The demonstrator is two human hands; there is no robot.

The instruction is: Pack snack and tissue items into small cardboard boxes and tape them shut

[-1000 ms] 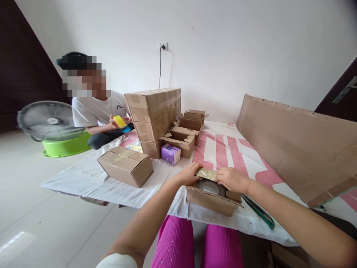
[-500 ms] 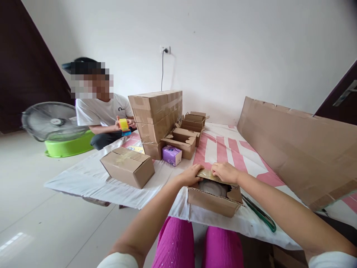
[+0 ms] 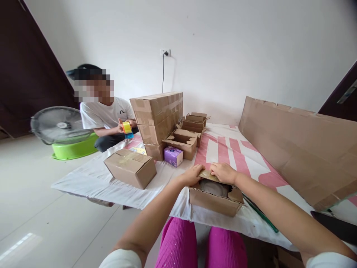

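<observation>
An opened cardboard box (image 3: 213, 204) sits at the table's front edge, right before my knees. Its taped top flap (image 3: 205, 174) is partly raised, and a grey rounded object (image 3: 214, 187) shows inside; its kind I cannot make out. My left hand (image 3: 194, 175) is closed on the flap's left end. On the same flap, further right, my right hand (image 3: 224, 173) grips with curled fingers. A green-handled tool (image 3: 263, 216) lies right of the box, partly hidden by my right forearm.
A closed, taped carton (image 3: 130, 168) stands to the left. Behind are stacked cartons (image 3: 156, 119), open boxes (image 3: 186, 147) and a purple tissue pack (image 3: 173, 156). A large cardboard sheet (image 3: 295, 152) leans at right. A seated co-worker (image 3: 107, 115) holds a tape dispenser (image 3: 127, 130).
The view has shifted slightly, so things appear a little further right. Both hands keep their hold on the flap, with hardly any visible movement.
</observation>
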